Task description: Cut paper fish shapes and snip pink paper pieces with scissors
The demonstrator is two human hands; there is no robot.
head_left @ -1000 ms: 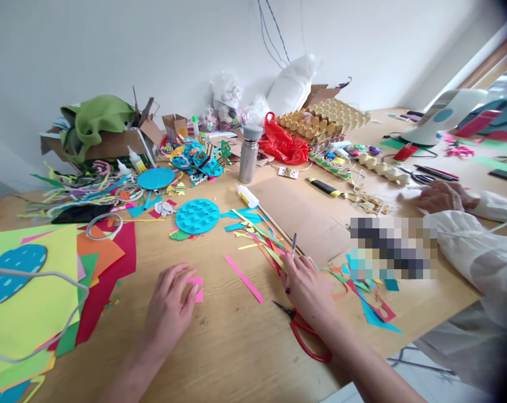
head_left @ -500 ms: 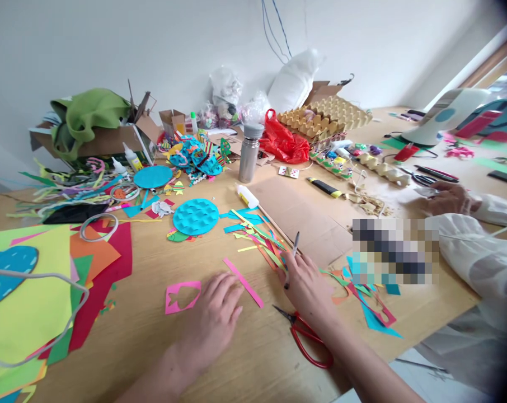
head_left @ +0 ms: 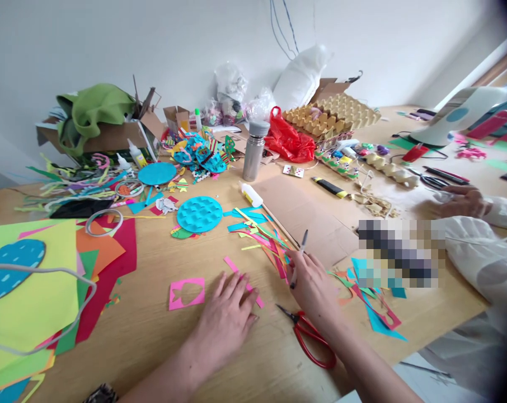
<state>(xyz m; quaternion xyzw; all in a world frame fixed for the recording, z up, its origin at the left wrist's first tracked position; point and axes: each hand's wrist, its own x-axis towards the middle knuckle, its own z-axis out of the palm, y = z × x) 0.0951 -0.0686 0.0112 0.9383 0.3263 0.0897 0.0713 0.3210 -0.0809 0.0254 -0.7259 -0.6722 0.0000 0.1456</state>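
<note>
My left hand (head_left: pixel 226 316) lies palm down with its fingers spread, over part of a narrow pink paper strip (head_left: pixel 231 264). Just left of its fingers is a pink paper piece (head_left: pixel 174 296) with a fish-shaped hole cut out. My right hand (head_left: pixel 314 285) is closed around a pen (head_left: pixel 304 242) with a grey barrel, its dark end pointing down by the fingers. Red-handled scissors (head_left: pixel 310 341) rest on the table between my forearms, blades toward the left. Beyond my right hand are thin coloured paper scraps (head_left: pixel 264 238).
Coloured paper sheets (head_left: pixel 39 302) and a cable are at the left. Behind lie blue scalloped discs (head_left: pixel 200 214), a glue bottle (head_left: pixel 252 195), a steel flask (head_left: pixel 253 154) and cardboard (head_left: pixel 308 212). At right, a co-worker's hand (head_left: pixel 463 201) rests near several tools.
My left hand has moved right and spread its fingers over the pink strip, uncovering more of the cut pink piece. My right hand still holds the pen. The view has shifted slightly.
</note>
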